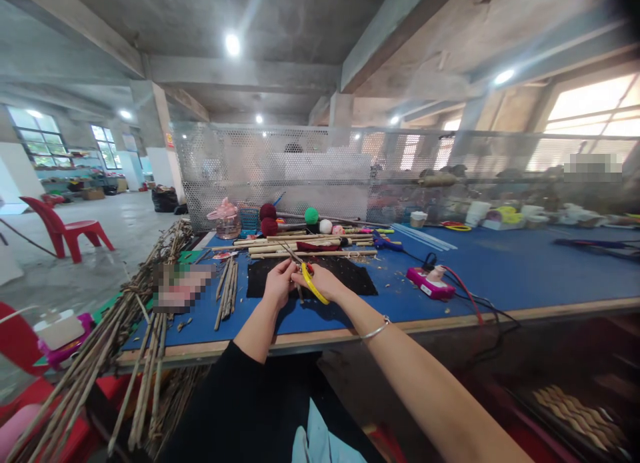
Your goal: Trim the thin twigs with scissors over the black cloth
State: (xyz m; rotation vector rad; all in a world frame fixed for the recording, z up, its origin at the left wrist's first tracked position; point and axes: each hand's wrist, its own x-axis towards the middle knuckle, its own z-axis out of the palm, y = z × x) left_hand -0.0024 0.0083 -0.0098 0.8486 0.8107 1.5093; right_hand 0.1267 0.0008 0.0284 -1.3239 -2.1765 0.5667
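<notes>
Scissors slanted away-left, gripped by the right hand.
Left hand sat just beside; couldn't tell its fingers' hold.

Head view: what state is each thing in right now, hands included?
Right hand: gripping yellow-handled tool.
Left hand: fingers bent together beside it; what it holds, unclear.
Yellow-handled tool: held; blades open or shut, too small to tell.
Black mat: lying flat, flecked with debris.
Short sticks: lying side by side.
Pink power strip: white plug inserted.
Red chair: upright.
Ceiling lights: on.
</notes>
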